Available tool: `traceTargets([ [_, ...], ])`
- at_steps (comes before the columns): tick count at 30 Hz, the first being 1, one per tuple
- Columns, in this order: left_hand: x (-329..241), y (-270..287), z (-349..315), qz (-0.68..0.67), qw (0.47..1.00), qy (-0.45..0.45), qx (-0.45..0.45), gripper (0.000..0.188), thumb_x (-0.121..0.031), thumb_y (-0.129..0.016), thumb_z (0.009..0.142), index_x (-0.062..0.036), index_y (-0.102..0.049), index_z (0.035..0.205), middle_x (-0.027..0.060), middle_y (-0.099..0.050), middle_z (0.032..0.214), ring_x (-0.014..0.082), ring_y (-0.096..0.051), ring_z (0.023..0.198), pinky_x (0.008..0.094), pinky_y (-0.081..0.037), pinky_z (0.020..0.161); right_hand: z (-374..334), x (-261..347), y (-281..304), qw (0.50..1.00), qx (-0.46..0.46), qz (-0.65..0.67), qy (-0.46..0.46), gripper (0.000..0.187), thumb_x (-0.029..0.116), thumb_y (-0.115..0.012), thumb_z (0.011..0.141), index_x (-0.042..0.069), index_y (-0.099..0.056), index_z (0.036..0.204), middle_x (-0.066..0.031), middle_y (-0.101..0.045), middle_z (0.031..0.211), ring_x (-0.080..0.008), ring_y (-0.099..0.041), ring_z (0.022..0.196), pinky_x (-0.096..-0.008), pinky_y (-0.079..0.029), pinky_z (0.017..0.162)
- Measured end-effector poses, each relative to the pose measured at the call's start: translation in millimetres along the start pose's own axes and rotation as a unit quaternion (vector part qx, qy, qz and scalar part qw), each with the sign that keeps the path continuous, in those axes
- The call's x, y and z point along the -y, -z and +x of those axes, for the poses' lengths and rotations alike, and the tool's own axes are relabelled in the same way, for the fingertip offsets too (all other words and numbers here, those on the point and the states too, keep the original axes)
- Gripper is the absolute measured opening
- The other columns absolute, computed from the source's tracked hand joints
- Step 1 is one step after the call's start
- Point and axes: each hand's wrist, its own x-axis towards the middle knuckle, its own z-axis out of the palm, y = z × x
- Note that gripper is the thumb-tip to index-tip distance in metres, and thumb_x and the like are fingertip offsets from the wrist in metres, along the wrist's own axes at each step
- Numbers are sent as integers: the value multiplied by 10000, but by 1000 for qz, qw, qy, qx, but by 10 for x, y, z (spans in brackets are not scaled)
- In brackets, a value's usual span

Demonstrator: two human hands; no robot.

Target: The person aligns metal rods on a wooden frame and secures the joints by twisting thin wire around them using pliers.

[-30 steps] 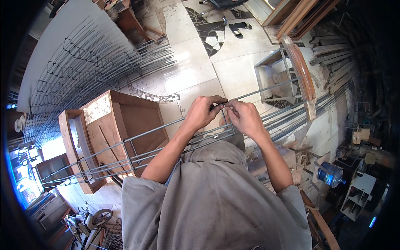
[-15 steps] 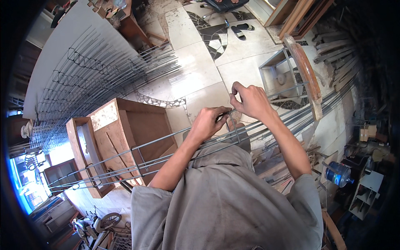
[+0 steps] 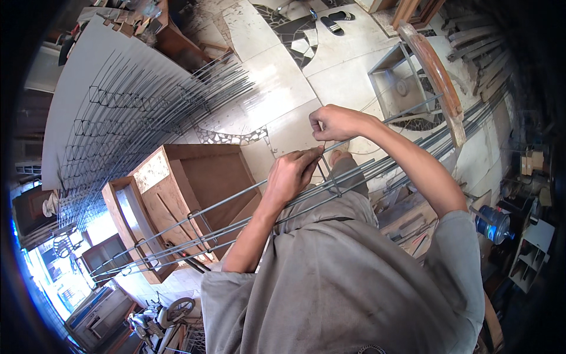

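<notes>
Long thin steel rods, joined by bent rectangular wire loops into a cage (image 3: 236, 194), run slantwise across in front of my body. My left hand (image 3: 289, 176) is closed around the cage's upper rod, its fingertips at the top corner of a steel loop (image 3: 331, 182). Just above and to the right, my right hand (image 3: 339, 123) is raised off the rod, with thumb and fingers curled into a pinch. A faint thin line drops from that pinch toward the loop's corner; what the fingers hold is too small to make out.
A brown wooden cabinet (image 3: 206, 177) lies under the cage at left, and a curved wooden beam (image 3: 436, 82) crosses beneath the rods at right. Many more rods and finished cages (image 3: 135, 112) lie far left. Slippers (image 3: 333, 25) sit on the tiled floor (image 3: 283, 88).
My right hand has moved slightly left, its fingers more curled and its forearm more stretched across. My left hand stays on the rod at the loop. The whole view has shifted a little.
</notes>
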Motion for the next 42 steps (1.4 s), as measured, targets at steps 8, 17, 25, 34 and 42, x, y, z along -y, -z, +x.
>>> traceTargets([
  [8, 73, -13, 3, 27, 998, -35, 50, 351, 18, -641, 820, -82, -676, 1154, 167, -695, 1014, 339, -687, 850, 404, -547, 715, 281, -144, -171, 992, 121, 37, 0, 355, 338, -729, 779, 9, -649, 883, -179, -669, 815, -287, -655, 801, -395, -504, 689],
  [17, -4, 62, 73, 14, 997, -44, 56, 347, 36, -611, 828, -65, -650, 1158, 185, -670, 945, 374, -664, 793, 437, -533, 682, -242, 127, -52, 918, -385, -34, 91, 343, 340, -672, 876, 0, -629, 877, -159, -645, 817, -364, -620, 769, -423, -488, 714],
  [25, 6, 94, 98, 15, 996, -56, 72, 303, 17, -606, 849, -35, -638, 1146, 186, -678, 982, 377, -669, 829, 431, -543, 698, -1110, 331, -1089, 922, -339, -145, -121, 481, 242, -549, 911, 13, -520, 1333, -143, -516, 1365, -262, -435, 1317, -607, -47, 1162],
  [34, 50, 44, 51, 2, 997, -42, 65, 297, 13, -608, 857, -39, -652, 1147, 186, -672, 975, 364, -672, 809, 412, -539, 701, -821, 318, -1022, 949, -273, -120, -102, 450, 167, -526, 909, 148, -514, 1359, -68, -499, 1418, -223, -444, 1324, -598, -79, 1155],
  [42, 73, 25, 80, -13, 999, -23, 17, 246, 9, -599, 873, -20, -665, 1108, 192, -661, 1066, 364, -679, 869, 410, -545, 732, -866, 377, -1033, 944, -320, -28, -78, 212, 135, -585, 904, 51, -663, 1082, -166, -685, 975, -320, -651, 923, -453, -403, 1000],
])
